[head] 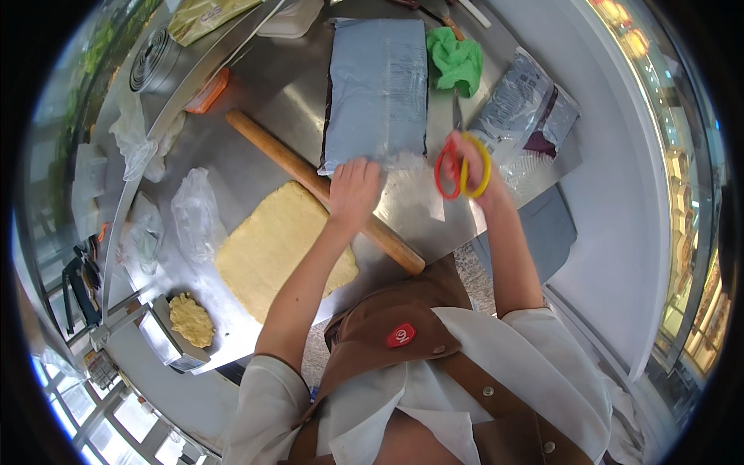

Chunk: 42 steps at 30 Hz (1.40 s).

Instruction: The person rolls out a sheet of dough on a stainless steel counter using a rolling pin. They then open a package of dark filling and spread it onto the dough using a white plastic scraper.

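Observation:
My left hand (354, 189) rests its fingers on the near edge of a large bluish-grey plastic package (376, 90). In my right hand (471, 165) is a pair of scissors (457, 116) with one red and one yellow handle, blades pointing away from me. A wooden rolling pin (273, 145) lies diagonally on the metal table, partly hidden by my left hand. Beside it is a flat, roughly rectangular sheet of dough (279, 244), which my left forearm partly covers. A green cloth (456, 61) lies just beyond the scissors' tips.
A second, crumpled grey package (517, 107) lies at the right. Clear plastic bags (197, 215) lie left of the dough sheet. A lump of dough (191, 319) sits at the near left. Nested metal rings (154, 61) stand at the upper left, near an orange packet (209, 92).

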### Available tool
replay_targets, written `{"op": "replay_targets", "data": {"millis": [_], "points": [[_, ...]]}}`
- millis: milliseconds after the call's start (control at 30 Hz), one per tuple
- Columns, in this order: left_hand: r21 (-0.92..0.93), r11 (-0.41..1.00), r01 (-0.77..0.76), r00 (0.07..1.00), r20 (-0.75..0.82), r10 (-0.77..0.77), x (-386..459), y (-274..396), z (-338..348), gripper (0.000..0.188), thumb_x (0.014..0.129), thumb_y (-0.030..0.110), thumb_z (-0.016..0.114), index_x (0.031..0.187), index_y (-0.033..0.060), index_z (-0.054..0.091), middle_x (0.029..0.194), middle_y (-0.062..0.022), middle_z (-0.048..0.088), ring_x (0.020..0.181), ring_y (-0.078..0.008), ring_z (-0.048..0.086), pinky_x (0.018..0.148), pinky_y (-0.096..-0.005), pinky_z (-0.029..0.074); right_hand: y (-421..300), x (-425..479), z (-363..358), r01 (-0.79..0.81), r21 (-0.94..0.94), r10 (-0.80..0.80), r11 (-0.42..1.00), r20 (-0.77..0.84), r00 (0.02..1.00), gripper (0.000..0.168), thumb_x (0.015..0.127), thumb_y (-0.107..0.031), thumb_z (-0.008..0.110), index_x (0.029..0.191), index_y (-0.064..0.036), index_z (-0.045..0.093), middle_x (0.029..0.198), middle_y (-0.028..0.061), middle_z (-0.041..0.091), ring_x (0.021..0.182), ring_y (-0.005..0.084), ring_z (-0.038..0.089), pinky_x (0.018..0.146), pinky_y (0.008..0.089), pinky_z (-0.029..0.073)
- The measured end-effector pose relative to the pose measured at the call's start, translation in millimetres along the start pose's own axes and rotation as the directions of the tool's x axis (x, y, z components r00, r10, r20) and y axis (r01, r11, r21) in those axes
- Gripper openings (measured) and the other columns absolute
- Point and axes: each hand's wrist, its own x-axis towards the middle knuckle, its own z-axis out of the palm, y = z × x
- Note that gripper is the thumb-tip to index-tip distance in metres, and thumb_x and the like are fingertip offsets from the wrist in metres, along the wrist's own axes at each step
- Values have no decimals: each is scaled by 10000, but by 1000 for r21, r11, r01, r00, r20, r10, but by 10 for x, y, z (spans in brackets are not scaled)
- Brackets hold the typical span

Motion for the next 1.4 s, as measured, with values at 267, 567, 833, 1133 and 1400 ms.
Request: {"op": "replay_targets", "data": {"millis": [267, 567, 833, 1133, 1400], "points": [[66, 946, -316, 948, 53, 313, 192, -206, -139, 209, 758, 157, 708, 877, 110, 542, 857, -49, 562, 845, -232, 568, 750, -378, 444, 1047, -708, 64, 6, -50, -2, 999, 87, 996, 185, 959, -219, 594, 1025, -56, 537, 855, 73, 601, 680, 130, 588, 611, 235, 483], [33, 940, -339, 941, -8, 339, 195, -157, -165, 175, 754, 141, 697, 848, 92, 558, 818, -61, 574, 817, -256, 588, 753, -388, 475, 1116, -721, 167, -233, -108, 247, 966, 140, 959, 274, 915, -282, 618, 971, -19, 562, 809, 126, 622, 621, 168, 609, 548, 284, 514], [-51, 963, -264, 964, 23, 266, 283, -99, -93, 102, 811, 112, 649, 877, 57, 593, 846, -89, 621, 823, -296, 610, 724, -422, 498, 1135, -644, 219, -162, -114, 184, 980, 221, 958, 267, 922, -261, 594, 971, -2, 554, 767, 116, 595, 584, 174, 587, 463, 307, 484], [-538, 757, 372, 926, 274, -261, 192, -191, 15, 97, 902, 105, 612, 944, 18, 624, 798, -82, 661, 728, -165, 635, 724, -291, 502, 1336, -594, 483, -112, 31, 106, 993, 159, 982, 179, 944, -198, 569, 1018, -40, 533, 771, 80, 564, 597, 136, 540, 505, 271, 463], [-729, 436, 527, 848, 415, -330, 148, -307, 99, 96, 953, 106, 606, 946, 18, 645, 798, 10, 635, 736, -64, 572, 697, -224, 465, 1514, -647, 955, -65, 192, 50, 979, 80, 996, 96, 943, -155, 606, 961, -93, 535, 638, 5, 491, 496, 94, 456, 440, 242, 364]]}}
